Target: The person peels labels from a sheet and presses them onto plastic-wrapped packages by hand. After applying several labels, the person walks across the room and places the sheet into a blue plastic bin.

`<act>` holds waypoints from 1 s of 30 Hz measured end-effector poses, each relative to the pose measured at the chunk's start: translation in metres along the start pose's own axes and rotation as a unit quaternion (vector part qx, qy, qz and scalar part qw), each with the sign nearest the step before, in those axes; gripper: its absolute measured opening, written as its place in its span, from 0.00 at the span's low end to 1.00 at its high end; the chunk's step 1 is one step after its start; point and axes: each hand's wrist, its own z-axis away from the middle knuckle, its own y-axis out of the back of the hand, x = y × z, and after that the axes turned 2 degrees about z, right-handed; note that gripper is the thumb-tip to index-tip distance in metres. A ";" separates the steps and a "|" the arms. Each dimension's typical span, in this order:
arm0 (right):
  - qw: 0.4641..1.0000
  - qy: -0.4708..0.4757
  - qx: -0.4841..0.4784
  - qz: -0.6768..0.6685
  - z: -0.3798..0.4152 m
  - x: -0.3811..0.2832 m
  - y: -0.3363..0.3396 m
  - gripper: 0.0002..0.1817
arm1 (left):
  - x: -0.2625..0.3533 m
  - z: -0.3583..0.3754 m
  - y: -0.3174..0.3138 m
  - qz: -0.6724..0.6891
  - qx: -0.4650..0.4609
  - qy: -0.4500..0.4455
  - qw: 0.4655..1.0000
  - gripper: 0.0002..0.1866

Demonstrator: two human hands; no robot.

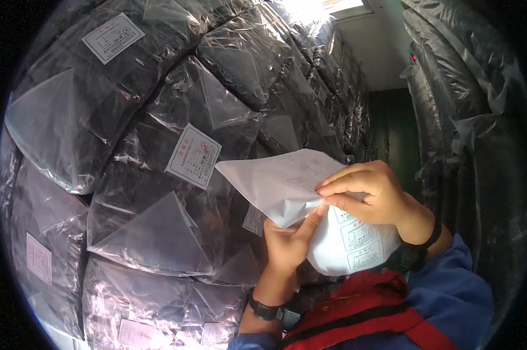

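Observation:
A white sheet of printed labels point(356, 242) is held in front of my chest, its upper part folded over toward the left. My left hand point(289, 242) grips the sheet's lower edge, thumb on top and the other fingers behind it. My right hand point(371, 192) pinches the sheet at the fold between thumb and fingertips, close to my left thumb. Just left of the sheet, a white label point(194, 155) with red and black print lies on a plastic-wrapped dark bundle point(152, 175).
Stacked plastic-wrapped bundles fill the left side, some with labels such as the upper one point(113, 38) and the lower left one point(39, 258). More wrapped bundles point(450, 76) stand at the right. Between them runs a narrow strip of green floor point(391, 116).

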 end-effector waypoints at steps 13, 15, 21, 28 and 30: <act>0.998 0.007 -0.061 -0.023 -0.013 0.021 -0.017 0.07 | -0.008 -0.005 0.022 0.024 0.042 0.044 0.998 0.12; 0.996 -0.025 -0.057 -0.068 -0.017 0.021 -0.019 0.07 | 0.000 -0.006 0.023 0.034 0.046 0.049 0.997 0.11; 0.995 -0.076 0.037 -0.051 -0.017 0.021 -0.037 0.04 | 0.000 -0.007 0.036 0.051 0.012 0.084 0.995 0.09; 0.905 -0.213 0.209 -0.304 -0.016 0.060 -0.018 0.07 | -0.014 -0.017 0.036 0.027 0.060 0.120 0.991 0.08; 0.874 -0.179 0.317 -0.321 -0.021 0.070 0.004 0.07 | -0.012 -0.026 0.031 0.031 0.072 0.148 0.986 0.09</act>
